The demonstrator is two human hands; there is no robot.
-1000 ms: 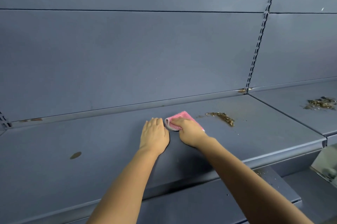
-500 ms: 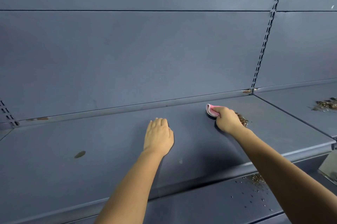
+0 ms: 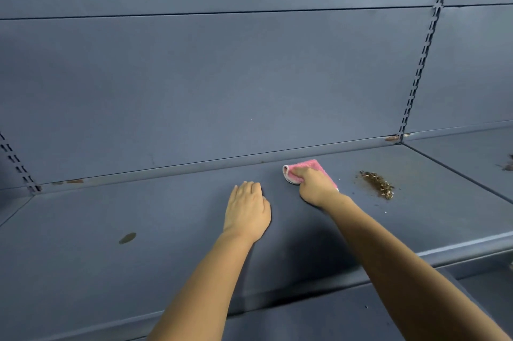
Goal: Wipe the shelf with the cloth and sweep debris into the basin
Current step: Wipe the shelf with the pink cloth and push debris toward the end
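Observation:
My right hand (image 3: 315, 186) grips a folded pink cloth (image 3: 308, 167) and holds it down on the dark blue shelf (image 3: 166, 215), near the back edge. A pile of brown debris (image 3: 377, 183) lies on the shelf just right of the cloth, a short gap away. My left hand (image 3: 247, 210) rests flat on the shelf, left of the cloth, fingers together. No basin is in view.
A brown stain (image 3: 127, 238) marks the shelf at the left. A slotted upright (image 3: 424, 46) divides this bay from the neighbouring shelf (image 3: 472, 157), where more debris (image 3: 508, 165) shows at the frame edge. A lower shelf (image 3: 305, 318) juts out below.
My right hand swept the cloth right onto the debris pile, then pulled back left; the pile now lies uncovered, pushed further right. My left hand stayed put.

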